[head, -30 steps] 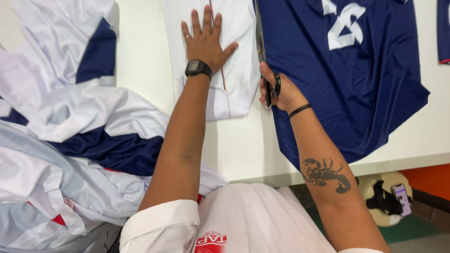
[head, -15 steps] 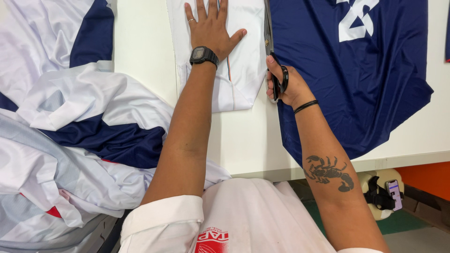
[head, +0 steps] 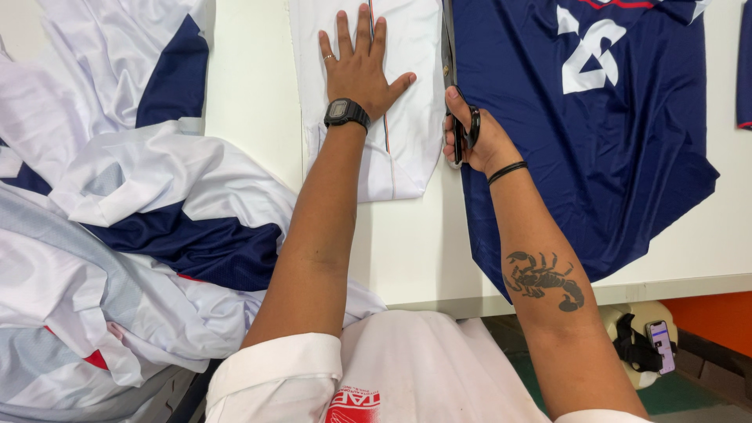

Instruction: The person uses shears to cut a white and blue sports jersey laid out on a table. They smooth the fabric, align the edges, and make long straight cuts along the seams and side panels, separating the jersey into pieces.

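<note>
I see the main risk at the blades: the black-handled metal scissors [head: 458, 117] run along the edge where the white folded fabric panel with a thin striped line [head: 392, 102] meets the navy blue jersey with a white number [head: 595, 133]. If the blades drift toward three o'clock, I judge they could nick the navy cloth, which lies touching them. If the white panel slides under the palm, the cut line could wander; the slick fabric looks likely to creep.

My left hand [head: 360, 66] lies flat on the white panel, fingers [head: 345, 35] spread and pointing to twelve o'clock, the thumb out toward three o'clock and near the blades, so a slip could catch it. My right hand [head: 474, 133] is closed through the scissor loops, fingers curled tight round the handles; I cannot tell how far the blades gape.

The scissors sit just at three o'clock of the left hand, blades reaching up to twelve o'clock from the right fist. A heap of white and navy garments [head: 133, 235] crowds the white table [head: 251, 102] at nine o'clock and could drag on the panel.
</note>
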Motion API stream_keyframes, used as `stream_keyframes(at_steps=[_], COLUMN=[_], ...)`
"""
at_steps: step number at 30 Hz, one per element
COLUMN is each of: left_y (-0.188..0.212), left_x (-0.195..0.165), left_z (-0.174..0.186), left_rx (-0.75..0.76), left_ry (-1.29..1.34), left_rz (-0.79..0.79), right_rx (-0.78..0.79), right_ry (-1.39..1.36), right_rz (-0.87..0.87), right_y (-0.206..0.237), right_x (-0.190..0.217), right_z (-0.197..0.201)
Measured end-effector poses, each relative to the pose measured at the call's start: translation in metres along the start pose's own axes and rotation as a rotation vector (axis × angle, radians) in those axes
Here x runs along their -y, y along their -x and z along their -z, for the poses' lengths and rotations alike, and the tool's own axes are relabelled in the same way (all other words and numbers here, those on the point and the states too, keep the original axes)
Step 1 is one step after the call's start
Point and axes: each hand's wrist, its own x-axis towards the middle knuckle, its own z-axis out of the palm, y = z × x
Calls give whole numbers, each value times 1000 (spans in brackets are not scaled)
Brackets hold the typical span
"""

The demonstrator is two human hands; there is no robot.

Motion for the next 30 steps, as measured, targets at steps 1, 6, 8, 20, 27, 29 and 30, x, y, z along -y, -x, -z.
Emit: stream_keyframes(at_steps=[1,6,8,20,27,29,30], left_y=[0,0,0,-1,-2,-2,-2], left_x=[0,1,1,2,5,7,8], left_z=[-1,-3,-3,1,4,2,1], left_rx=[4,-15,-10,4,17,5,-2], left_ry=[1,8,5,-11,-14,-7,-4], left_rz=[3,-6,1,2,10,2,-5], right_rx=[0,5,-5,23,39,27,23], right_ry=[-1,-13,-10,-49,-68,-63,-54], right_rz=[3,14,13,-20,-3,-11,-10], right_y=[0,-1,-2,-9,-22,-25,-27], right_x=[-1,0,0,15,31,29,28], right_z=[0,0,-1,-4,-12,-13,-13])
